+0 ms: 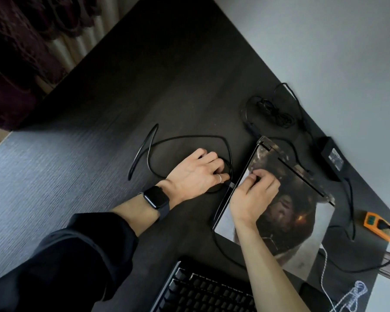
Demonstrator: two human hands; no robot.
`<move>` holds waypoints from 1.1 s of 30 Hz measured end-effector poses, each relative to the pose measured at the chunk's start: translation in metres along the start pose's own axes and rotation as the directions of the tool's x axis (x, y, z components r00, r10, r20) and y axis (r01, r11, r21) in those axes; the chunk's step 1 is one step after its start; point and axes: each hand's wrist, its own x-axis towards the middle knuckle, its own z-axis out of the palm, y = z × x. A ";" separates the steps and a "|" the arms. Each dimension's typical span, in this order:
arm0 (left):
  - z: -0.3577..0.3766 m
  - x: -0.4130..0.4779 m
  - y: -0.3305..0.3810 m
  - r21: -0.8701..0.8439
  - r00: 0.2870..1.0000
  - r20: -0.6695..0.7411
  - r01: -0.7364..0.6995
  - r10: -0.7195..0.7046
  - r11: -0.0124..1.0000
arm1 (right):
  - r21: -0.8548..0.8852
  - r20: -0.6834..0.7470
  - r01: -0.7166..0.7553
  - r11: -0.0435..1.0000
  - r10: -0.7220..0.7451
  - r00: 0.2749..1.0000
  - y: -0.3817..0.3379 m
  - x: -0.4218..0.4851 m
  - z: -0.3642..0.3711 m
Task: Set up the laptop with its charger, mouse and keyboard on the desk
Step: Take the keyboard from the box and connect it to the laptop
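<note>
The closed laptop [288, 210], its lid covered in a dark picture skin, lies on the dark desk [171, 91] at right. My left hand [196, 174] grips a black cable [180, 140] by its USB plug, the metal tip touching the laptop's left edge. My right hand [254, 194] rests on the lid near that edge, fingers curled, steadying it. The black charger brick [332, 157] lies beyond the laptop, its cords looping around. A black keyboard [203, 291] lies at the bottom edge. No mouse can be seen.
An orange power strip [378, 226] with a black plug in it sits at the far right desk edge. A white braided cable [347, 296] coils at the bottom right. A bundled black cord [277, 113] lies behind the laptop. A wall runs along the right.
</note>
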 end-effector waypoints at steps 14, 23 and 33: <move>-0.003 0.009 -0.004 -0.016 1.000 -0.013 0.018 -0.019 1.000 | -0.147 0.189 -0.005 0.989 0.033 0.982 0.002 0.000 0.001; -0.001 0.005 0.006 -0.055 0.997 -0.070 0.037 -0.041 0.998 | -0.151 0.170 -0.022 0.988 0.048 0.984 0.002 -0.001 0.002; 0.003 0.008 0.001 -0.176 0.992 -0.068 0.091 -0.105 0.980 | -0.147 0.156 -0.028 0.989 0.051 0.986 0.001 -0.001 0.003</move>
